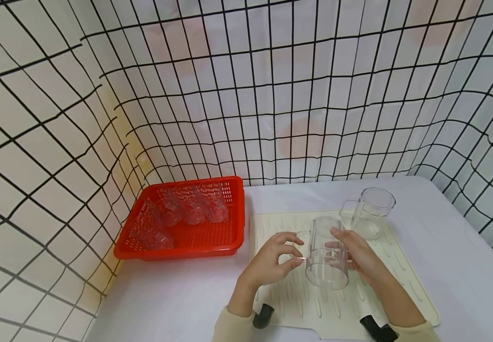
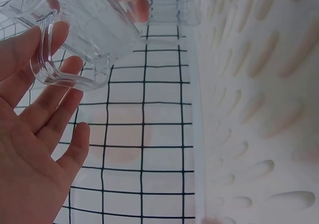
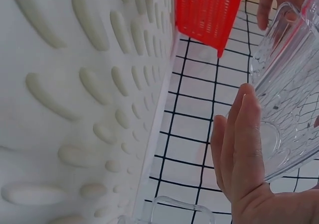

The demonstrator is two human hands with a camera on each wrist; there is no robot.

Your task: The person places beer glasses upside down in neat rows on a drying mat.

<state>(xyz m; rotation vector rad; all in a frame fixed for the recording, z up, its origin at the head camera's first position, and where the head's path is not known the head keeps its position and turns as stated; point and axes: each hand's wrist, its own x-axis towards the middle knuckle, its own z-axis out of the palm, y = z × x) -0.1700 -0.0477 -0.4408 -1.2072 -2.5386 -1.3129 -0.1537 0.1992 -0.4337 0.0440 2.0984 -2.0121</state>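
Note:
A clear jug [image 1: 327,259] is held tilted above the cream ridged mat [image 1: 289,304], its wider end toward me in the head view. My left hand [image 1: 274,259] pinches its handle [image 2: 70,79] between thumb and fingers, the other fingers spread loosely. My right hand [image 1: 359,254] holds the body from the other side, thumb on the near wall and long fingers behind, seen through the clear wall. In the right wrist view those fingers [image 3: 246,139] lie nearly straight along the jug. A second clear jug [image 1: 372,213] stands upright on the mat's far right part, handle to the left.
At the left, a red perforated basket [image 1: 216,249] holds several clear vessels [image 1: 195,211] in a row and along its left side. A black wire grid [image 1: 272,114] backed with white cloth encloses the white table [image 1: 178,299] at the back and sides.

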